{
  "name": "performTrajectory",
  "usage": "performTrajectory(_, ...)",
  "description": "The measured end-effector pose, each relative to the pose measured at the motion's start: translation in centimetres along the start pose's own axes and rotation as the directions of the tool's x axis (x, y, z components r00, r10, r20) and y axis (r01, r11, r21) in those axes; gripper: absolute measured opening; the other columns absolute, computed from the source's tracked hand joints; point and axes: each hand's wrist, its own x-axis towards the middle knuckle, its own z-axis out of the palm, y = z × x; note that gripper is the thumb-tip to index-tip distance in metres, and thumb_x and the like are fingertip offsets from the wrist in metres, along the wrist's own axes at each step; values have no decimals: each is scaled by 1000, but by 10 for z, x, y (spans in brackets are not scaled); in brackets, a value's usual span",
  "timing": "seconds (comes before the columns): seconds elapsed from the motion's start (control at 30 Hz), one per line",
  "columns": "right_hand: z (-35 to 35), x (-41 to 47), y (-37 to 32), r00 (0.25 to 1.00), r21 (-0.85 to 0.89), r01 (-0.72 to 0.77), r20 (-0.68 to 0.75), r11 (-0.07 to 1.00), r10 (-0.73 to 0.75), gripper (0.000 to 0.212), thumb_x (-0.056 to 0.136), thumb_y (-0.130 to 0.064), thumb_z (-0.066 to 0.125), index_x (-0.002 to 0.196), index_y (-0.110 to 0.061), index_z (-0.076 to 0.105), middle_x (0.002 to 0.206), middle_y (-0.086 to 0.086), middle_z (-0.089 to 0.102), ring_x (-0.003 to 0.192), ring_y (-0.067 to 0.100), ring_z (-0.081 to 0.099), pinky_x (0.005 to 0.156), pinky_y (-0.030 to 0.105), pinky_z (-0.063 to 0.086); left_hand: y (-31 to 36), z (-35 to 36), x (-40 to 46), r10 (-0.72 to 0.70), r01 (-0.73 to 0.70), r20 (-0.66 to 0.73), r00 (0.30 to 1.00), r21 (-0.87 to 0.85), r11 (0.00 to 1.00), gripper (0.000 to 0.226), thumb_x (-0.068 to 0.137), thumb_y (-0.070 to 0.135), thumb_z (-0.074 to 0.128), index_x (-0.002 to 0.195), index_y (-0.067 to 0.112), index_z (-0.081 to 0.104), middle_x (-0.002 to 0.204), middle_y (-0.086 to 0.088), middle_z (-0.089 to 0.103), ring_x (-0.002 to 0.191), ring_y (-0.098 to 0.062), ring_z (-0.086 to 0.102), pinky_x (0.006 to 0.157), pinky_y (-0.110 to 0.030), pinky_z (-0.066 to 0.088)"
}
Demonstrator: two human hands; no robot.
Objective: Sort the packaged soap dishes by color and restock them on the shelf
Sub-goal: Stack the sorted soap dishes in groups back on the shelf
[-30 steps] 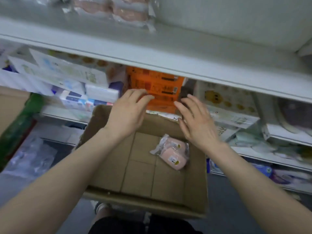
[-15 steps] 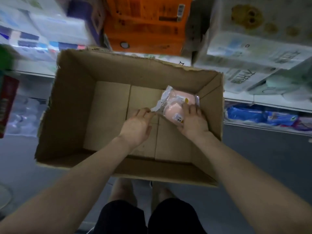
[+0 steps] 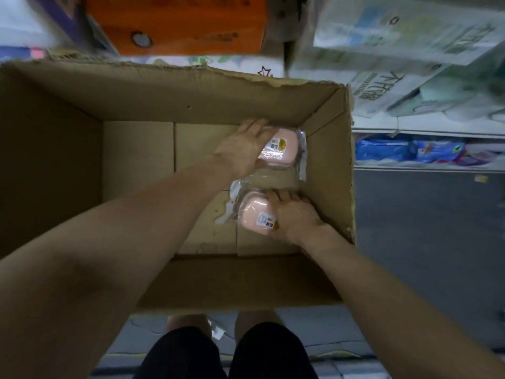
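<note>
a view from above, looking down into an open brown cardboard box [image 3: 191,105] that fills most of the picture. its upper rim is torn and ragged. two bare forearms reach into it from the lower edge of the picture.

two pink soap dishes, each sealed in clear plastic wrap, lie on the box floor near its right wall. the far soap dish [image 3: 281,149] sits close to the box's far right corner, with a white and yellow label on its top. the left hand [image 3: 243,149] lies over the left side of this package, fingers curled over its far edge; how firmly it holds cannot be told. the near soap dish [image 3: 255,214] lies just below, apart from the first, with a white label facing up and loose wrap sticking out to its left. the right hand [image 3: 293,214] grips its right side, fingers bent over the top.

beyond the box, an orange carton [image 3: 185,23] stands on a shelf, blurred. to the right of it are pale printed packages [image 3: 396,64], also blurred. below them, a white shelf edge [image 3: 426,132] runs across, with blue packets [image 3: 404,150] under it. grey floor [image 3: 423,242] shows to the right of the box. at the bottom of the picture are the person's knees and black shorts [image 3: 226,354].
</note>
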Motion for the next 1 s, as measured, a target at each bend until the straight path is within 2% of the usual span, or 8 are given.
performTrajectory(0.13,3,3,-4,997,-56,-22,-81,998,18,93,79,-49,70,150,-21,17,146,11,36,132,31,38,109,45,32,2,13,5,-68,59,33,997,210,976,89,84,48,66,152,24,15,149,-12,32,133,-33,30,105,-39,33)
performTrajectory(0.37,-3,2,-9,982,66,-104,-148,992,113,93,74,-49,75,146,-21,24,138,11,40,123,32,44,100,40,40,-42,-2,-88,-341,363,-177,923,110,925,89,70,56,66,143,16,34,121,-19,52,107,-38,48,87,-47,41)
performTrajectory(0.5,-20,9,-9,931,388,-262,-141,884,338,89,77,-53,71,143,-12,26,136,15,42,120,36,48,91,37,44,-74,4,-166,-638,656,-195,745,42,753,88,74,59,69,140,14,32,121,-25,50,104,-43,48,85,-49,42)
performTrajectory(0.63,-34,23,-18,911,608,-273,-85,746,403,95,83,-55,68,149,-10,16,136,19,49,122,39,51,93,37,43,-70,25,-203,-840,841,70,538,-109,529,96,81,68,56,149,19,7,133,-25,34,113,-44,46,90,-50,45)
performTrajectory(0.77,-42,23,-29,924,562,-200,-163,803,345,83,92,-42,60,154,-17,10,136,21,51,118,44,53,94,43,44,-44,33,-199,-767,769,117,630,-231,596,95,91,52,54,152,26,-14,147,-22,19,102,-42,57,80,-45,49)
performTrajectory(0.87,-44,19,-24,926,219,-64,-350,974,140,74,92,-19,56,154,-21,17,146,15,35,125,39,43,93,44,45,-43,25,-195,-725,725,43,688,-100,682,104,88,27,63,151,29,-20,156,-20,2,103,-40,58,75,-43,53)
performTrajectory(0.93,-47,20,-19,927,-59,93,-359,994,-108,80,87,-10,61,154,-23,20,155,11,24,138,36,26,105,45,39,-52,20,-195,-641,636,31,767,96,766,118,79,20,74,150,32,-20,158,-14,-15,130,-42,36,94,-47,48)
performTrajectory(1.0,-50,26,-16,924,-301,235,-228,924,-309,91,83,-9,68,156,-26,15,162,9,9,149,35,5,117,45,21,-60,19,-192,-480,423,119,869,324,846,114,82,18,71,151,31,-19,158,-10,-25,146,-41,-3,116,-48,21)
